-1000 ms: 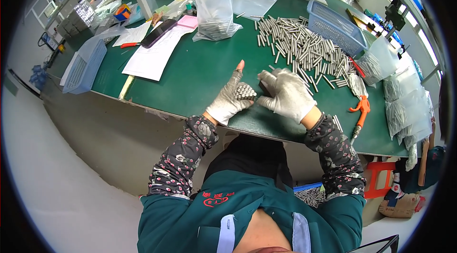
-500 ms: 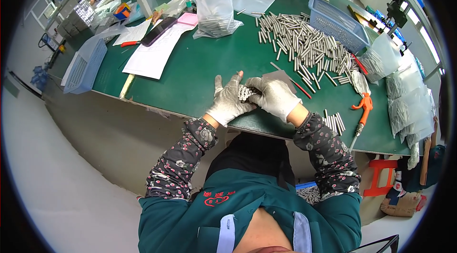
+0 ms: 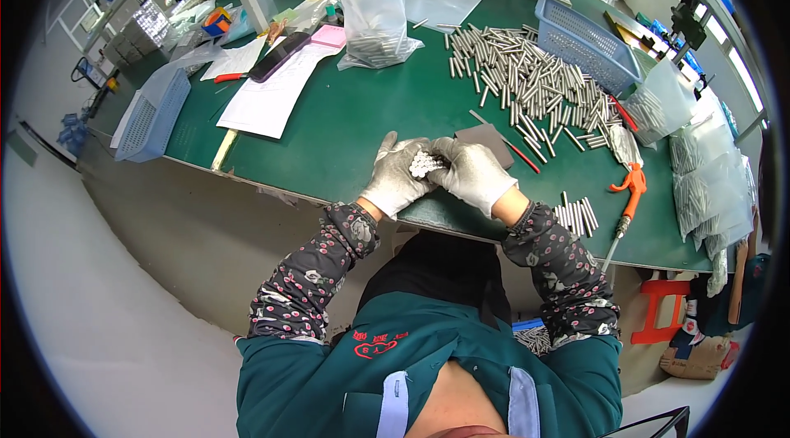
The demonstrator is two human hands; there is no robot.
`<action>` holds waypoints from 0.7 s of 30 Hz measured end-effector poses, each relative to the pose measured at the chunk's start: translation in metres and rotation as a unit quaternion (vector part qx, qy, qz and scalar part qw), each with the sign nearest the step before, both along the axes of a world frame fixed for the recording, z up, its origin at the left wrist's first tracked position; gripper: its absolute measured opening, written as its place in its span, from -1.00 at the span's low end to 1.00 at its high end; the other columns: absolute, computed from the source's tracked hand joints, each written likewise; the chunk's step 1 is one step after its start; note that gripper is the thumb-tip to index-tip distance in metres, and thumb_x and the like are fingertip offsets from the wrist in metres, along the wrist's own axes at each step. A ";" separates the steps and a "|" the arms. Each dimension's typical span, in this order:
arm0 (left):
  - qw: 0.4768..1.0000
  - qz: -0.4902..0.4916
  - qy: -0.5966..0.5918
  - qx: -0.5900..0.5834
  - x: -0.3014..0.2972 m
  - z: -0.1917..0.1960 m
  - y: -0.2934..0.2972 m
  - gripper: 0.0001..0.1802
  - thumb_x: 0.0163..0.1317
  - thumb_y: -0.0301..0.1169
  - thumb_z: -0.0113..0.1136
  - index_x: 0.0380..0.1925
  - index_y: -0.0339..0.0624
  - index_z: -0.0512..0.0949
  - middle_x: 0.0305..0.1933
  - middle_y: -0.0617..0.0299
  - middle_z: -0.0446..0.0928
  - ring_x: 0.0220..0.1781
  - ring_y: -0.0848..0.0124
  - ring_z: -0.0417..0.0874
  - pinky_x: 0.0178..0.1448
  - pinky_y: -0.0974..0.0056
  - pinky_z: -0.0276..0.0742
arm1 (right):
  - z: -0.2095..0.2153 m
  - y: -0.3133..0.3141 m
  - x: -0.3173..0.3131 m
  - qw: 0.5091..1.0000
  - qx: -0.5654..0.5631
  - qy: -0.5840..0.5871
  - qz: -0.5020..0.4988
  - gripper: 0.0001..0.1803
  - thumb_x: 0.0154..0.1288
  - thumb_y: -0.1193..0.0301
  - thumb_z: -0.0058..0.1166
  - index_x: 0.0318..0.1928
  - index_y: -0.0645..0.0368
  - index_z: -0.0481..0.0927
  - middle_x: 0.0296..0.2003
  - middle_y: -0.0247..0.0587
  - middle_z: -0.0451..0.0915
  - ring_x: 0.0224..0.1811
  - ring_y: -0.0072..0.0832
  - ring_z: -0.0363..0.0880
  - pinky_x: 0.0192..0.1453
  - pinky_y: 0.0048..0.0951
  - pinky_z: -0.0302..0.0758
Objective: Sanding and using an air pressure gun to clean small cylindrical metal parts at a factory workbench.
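Note:
Both of my hands wear pale gloves and meet over the front edge of the green table (image 3: 329, 125). Between them is a bundle of metal pins (image 3: 425, 164), its round ends facing up. My left hand (image 3: 395, 174) wraps the bundle from the left. Pressed against its right side, my right hand (image 3: 473, 174) has its fingers curled round the pins. A dark grey square pad (image 3: 485, 142) lies just beyond my right hand, a red pencil-like tool (image 3: 524, 156) beside it. To the right, several loose pins (image 3: 576, 216) lie in a row near the edge.
A large heap of metal pins (image 3: 527, 80) spreads at the far right, against a blue basket (image 3: 586, 43). An orange air gun (image 3: 632, 191) and bags of pins (image 3: 699, 183) lie on the right. Papers (image 3: 271, 100), a phone (image 3: 280, 56) and another blue basket (image 3: 156, 121) are left.
My left hand's fingers, spread and raised before, have closed in round the pin bundle. My right hand stays against it.

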State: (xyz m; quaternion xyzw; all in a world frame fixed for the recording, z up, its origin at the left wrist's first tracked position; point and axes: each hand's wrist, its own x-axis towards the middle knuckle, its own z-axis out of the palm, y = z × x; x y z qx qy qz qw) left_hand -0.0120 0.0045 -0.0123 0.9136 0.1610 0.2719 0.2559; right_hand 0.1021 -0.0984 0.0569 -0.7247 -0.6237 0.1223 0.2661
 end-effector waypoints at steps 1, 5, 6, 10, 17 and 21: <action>0.999 -0.009 0.012 -0.043 0.000 0.006 -0.002 -0.32 -0.25 -0.17 0.39 -0.06 -0.07 0.39 -0.05 0.27 0.47 0.12 0.34 0.38 0.39 0.11 -0.13 | -0.001 -0.001 0.000 1.000 0.010 0.013 -0.007 -0.66 0.00 0.30 0.09 -0.17 0.13 0.53 -0.36 0.05 0.56 -0.28 -0.06 0.52 -0.18 -0.18 0.44; 0.996 -0.040 0.024 -0.074 -0.002 0.013 -0.003 -0.32 -0.23 -0.20 0.38 -0.03 -0.09 0.35 -0.05 0.25 0.47 0.09 0.34 0.40 0.39 0.14 -0.12 | -0.004 -0.001 0.000 0.999 0.009 0.025 -0.019 -0.65 0.01 0.28 0.10 -0.16 0.12 0.53 -0.36 0.05 0.56 -0.27 -0.05 0.52 -0.16 -0.19 0.44; 0.996 -0.041 0.023 -0.074 -0.001 0.011 -0.002 -0.32 -0.23 -0.20 0.38 -0.03 -0.09 0.35 -0.05 0.25 0.47 0.09 0.34 0.40 0.39 0.14 -0.12 | -0.004 -0.002 0.000 0.999 0.009 0.024 -0.019 -0.65 0.01 0.28 0.10 -0.16 0.12 0.53 -0.36 0.05 0.56 -0.27 -0.05 0.52 -0.16 -0.19 0.44; 0.992 -0.035 0.061 -0.105 0.000 0.014 0.000 -0.34 -0.25 -0.25 0.39 -0.05 -0.12 0.39 -0.03 0.22 0.46 0.15 0.21 0.34 0.38 0.11 -0.07 | 0.013 -0.010 0.002 1.000 0.011 0.011 -0.023 -0.65 0.00 0.28 0.10 -0.17 0.13 0.52 -0.42 -0.01 0.57 -0.33 -0.13 0.55 -0.23 -0.24 0.46; 0.980 -0.018 0.079 -0.182 -0.006 0.020 -0.002 -0.28 -0.27 -0.31 0.43 0.01 -0.15 0.40 0.04 0.16 0.44 0.34 0.01 0.01 0.37 0.12 -0.07 | 0.037 -0.024 0.044 0.948 0.047 -0.314 0.032 -0.40 -0.12 0.19 0.12 0.02 0.10 0.43 0.05 -0.01 0.35 0.15 -0.18 0.26 0.18 -0.13 0.17; 0.977 -0.022 0.085 -0.192 -0.003 0.024 -0.005 -0.30 -0.27 -0.30 0.42 -0.01 -0.15 0.41 0.04 0.17 0.44 0.33 0.01 0.03 0.37 0.13 -0.07 | 0.020 -0.025 0.060 0.922 -0.012 -0.379 0.081 -0.28 -0.20 0.12 0.20 0.09 -0.03 0.41 0.06 0.05 0.34 0.18 -0.07 0.22 0.26 0.02 0.03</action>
